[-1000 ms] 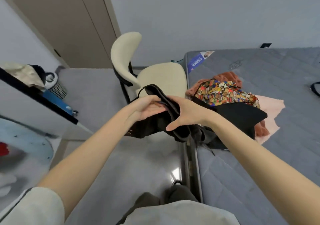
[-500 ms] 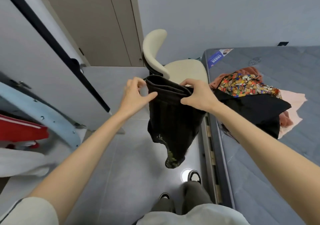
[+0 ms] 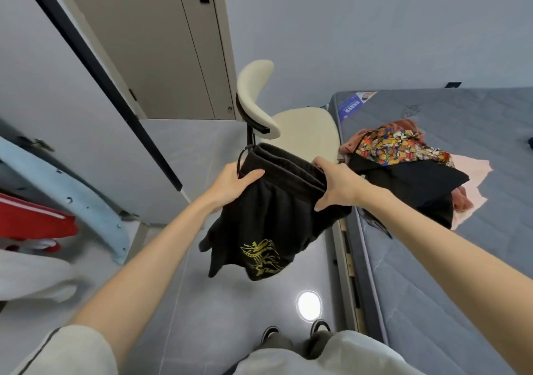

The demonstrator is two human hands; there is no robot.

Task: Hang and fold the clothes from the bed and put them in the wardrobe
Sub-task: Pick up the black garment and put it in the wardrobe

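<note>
both hands hold a pair of black shorts point(image 3: 268, 218) in the air above the grey floor point(image 3: 202, 302), between the bed point(image 3: 450, 273) and the wardrobe door point(image 3: 66, 94). the left hand point(image 3: 233, 185) grips the near end of the folded waistband, thumb over the top; the right hand point(image 3: 336, 182) clamps the other end, fingers curled over the band. the legs hang down, a gold print facing the camera. a heap of clothes point(image 3: 403, 167) lies on the bed, with a cream chair point(image 3: 291, 126) just beyond the shorts.
</note>
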